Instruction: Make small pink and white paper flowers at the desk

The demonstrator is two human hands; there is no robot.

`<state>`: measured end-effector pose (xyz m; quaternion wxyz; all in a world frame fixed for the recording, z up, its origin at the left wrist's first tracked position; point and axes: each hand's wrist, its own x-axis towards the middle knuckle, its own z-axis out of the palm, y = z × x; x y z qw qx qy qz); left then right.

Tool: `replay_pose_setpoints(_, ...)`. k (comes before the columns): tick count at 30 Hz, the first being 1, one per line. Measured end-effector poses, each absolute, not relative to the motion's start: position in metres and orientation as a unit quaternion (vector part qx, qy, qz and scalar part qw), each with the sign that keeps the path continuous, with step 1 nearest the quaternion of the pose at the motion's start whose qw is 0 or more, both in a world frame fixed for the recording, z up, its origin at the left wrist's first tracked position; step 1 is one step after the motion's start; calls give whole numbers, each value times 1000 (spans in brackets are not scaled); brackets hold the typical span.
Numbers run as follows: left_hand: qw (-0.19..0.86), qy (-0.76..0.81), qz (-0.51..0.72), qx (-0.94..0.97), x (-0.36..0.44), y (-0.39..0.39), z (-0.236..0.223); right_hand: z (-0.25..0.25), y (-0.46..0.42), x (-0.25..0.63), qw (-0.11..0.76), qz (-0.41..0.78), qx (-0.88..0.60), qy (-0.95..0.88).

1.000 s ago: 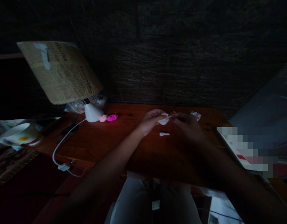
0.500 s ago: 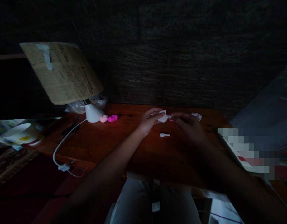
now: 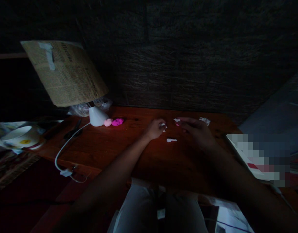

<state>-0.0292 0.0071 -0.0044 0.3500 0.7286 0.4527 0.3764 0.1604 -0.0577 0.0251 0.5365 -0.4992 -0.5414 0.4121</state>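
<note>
Over the wooden table, my left hand (image 3: pixel 155 128) is closed around a crumpled white tissue (image 3: pixel 163 126), of which only small bits poke out past the fingers. My right hand (image 3: pixel 193 127) pinches a small pink lump (image 3: pixel 177 123) with a scrap of white tissue (image 3: pixel 176 120) on top of it. The two hands are a short way apart. Between them and nearer to me lies a small white twisted piece (image 3: pixel 171 140). Beyond my right hand rests another crumpled white piece (image 3: pixel 204 121). The dim light blurs the fine detail.
A lamp with a newspaper-print shade (image 3: pixel 66 72) and white base (image 3: pixel 96 116) stands at the left. By it sit a pale pink lump (image 3: pixel 108 122), a magenta lump (image 3: pixel 117 122) and dark scissors (image 3: pixel 73 131). A white cord (image 3: pixel 60 152) hangs over the edge. Farther left is a paper bowl (image 3: pixel 22 137).
My left hand has drawn back a little from the right and crumpled the tissue into its fingers. The white scrap and pink lump stay with my right hand.
</note>
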Motion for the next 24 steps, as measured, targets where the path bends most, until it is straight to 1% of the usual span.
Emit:
replay_pose_setpoints(2, 306, 447, 366, 757, -28, 4, -3, 24, -58, 159, 523, 413, -501, -552)
replay_pose_setpoints(5, 285, 421, 420, 752, -26, 0, 2, 23, -57, 160, 522, 418, -503, -547)
replay_pose_setpoints(7, 333, 381, 448, 737, -24, -2, 6, 23, -56, 161, 519, 424, -507, -542)
replay_pose_setpoints(10, 437, 320, 451, 710, -20, -4, 9, 22, -55, 161, 517, 423, -518, -534)
replay_pose_setpoints(12, 474, 301, 452, 693, -17, -6, 9, 21, -54, 160, 515, 414, -525, -536)
replay_pose_setpoints(14, 485, 299, 456, 684, -16, -7, 9, 20, -53, 160, 508, 403, -529, -548)
replay_pose_setpoints(20, 456, 272, 453, 716, -14, -9, 7, 21, -54, 159, 519, 385, -522, -556)
replay_pose_setpoints(24, 416, 265, 446, 747, -15, -8, 4, 24, -55, 158, 506, 438, -521, -530)
